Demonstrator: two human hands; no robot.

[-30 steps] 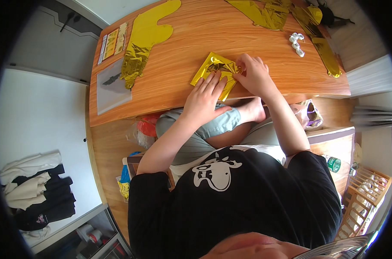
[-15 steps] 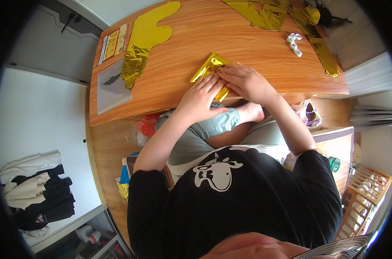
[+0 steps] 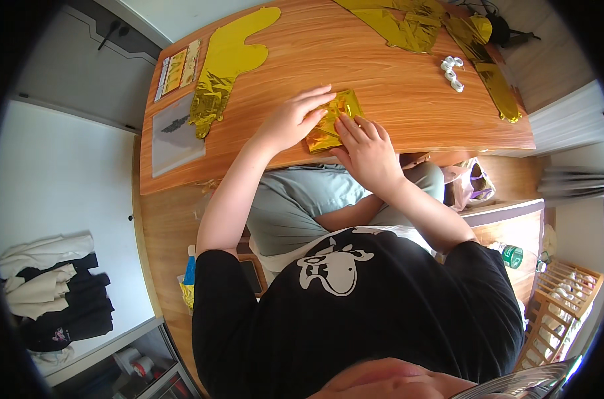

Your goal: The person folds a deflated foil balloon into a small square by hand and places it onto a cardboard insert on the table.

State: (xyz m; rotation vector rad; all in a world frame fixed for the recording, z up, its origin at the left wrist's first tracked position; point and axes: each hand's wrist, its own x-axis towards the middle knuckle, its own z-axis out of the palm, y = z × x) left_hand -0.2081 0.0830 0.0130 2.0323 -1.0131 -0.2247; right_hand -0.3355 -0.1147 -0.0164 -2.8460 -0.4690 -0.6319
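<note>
A folded gold foil sheet [image 3: 346, 105], shiny and creased, lies near the front edge of the wooden table. My left hand [image 3: 293, 121] is at its left side, fingers stretched out and the fingertips over its left edge. With fingers extended, my right hand [image 3: 370, 151] rests on its lower right part. Neither hand is closed round the foil, and both partly cover it. To the left, a flat gold foil balloon [image 3: 234, 54] lies spread out, its lower end crumpled. Another gold foil piece [image 3: 412, 30] is at the far right.
A long gold foil strip [image 3: 493, 83] runs along the table's right side, near several small white ribbon rolls [image 3: 452, 74]. On the left lie a clear plastic bag [image 3: 177, 147] and a printed card [image 3: 174, 70]. My crossed legs [image 3: 308, 193] are below the front edge.
My left hand has moved left and up, away from the right hand. My right hand has slid down toward me. The folded foil has turned and shifted slightly right.
</note>
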